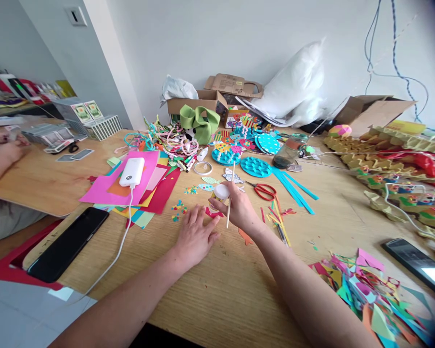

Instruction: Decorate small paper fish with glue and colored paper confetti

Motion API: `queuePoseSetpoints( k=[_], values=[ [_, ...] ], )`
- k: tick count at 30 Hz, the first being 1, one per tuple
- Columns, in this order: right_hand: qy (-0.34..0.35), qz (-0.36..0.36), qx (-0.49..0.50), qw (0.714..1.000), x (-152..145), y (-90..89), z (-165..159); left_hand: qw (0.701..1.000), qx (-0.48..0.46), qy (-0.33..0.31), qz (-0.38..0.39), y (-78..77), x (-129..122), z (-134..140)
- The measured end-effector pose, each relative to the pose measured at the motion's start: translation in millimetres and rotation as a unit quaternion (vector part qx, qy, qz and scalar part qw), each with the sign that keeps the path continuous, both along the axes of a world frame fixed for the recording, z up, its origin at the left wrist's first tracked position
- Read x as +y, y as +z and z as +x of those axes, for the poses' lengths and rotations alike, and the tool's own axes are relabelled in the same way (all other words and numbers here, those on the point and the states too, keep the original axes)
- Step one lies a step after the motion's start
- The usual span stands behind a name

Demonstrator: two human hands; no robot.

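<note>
My right hand (241,209) is closed around a small bottle with a round white lid (222,191). A thin pale stick (228,212) slants up from the same hand. Under the bottle lies a red paper cut-out (213,212), partly hidden by both hands. My left hand (197,234) rests on the wooden table with its fingers apart, the fingertips near the cut-out's lower edge. Beyond the hands lie patterned paper fish (210,180) and small coloured paper dots (179,208). An orange paper piece (245,237) pokes out beside my right wrist.
Red-handled scissors (265,192) and blue paper strips (293,191) lie to the right. A white power bank (131,172) sits on coloured paper, its cable trailing. Phones (68,244) flank the work area. Paper scraps (369,295) spread at right. Another person's hand (12,147) is at left.
</note>
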State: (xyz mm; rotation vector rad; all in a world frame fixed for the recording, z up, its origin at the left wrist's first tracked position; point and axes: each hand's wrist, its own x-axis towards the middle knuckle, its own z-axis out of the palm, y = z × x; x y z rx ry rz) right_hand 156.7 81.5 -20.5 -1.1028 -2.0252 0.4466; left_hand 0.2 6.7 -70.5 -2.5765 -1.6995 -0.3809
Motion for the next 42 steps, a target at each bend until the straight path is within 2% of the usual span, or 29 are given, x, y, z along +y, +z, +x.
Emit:
queuePoseSetpoints(
  k=[18, 23, 42],
  values=[
    [0.017, -0.005, 0.001, 1.000, 0.4, 0.9, 0.1, 1.000, -0.001, 0.002, 0.000, -2.8, 0.1, -0.1],
    [0.011, -0.009, 0.006, 1.000, -0.4, 5.2, 1.4, 1.000, -0.002, 0.000, -0.001, -2.7, -0.1, 0.3],
    [-0.004, 0.009, -0.008, 1.000, 4.8, 1.0, 7.8, 1.000, 0.001, -0.006, 0.004, -1.7, 0.1, -0.3]
  ],
)
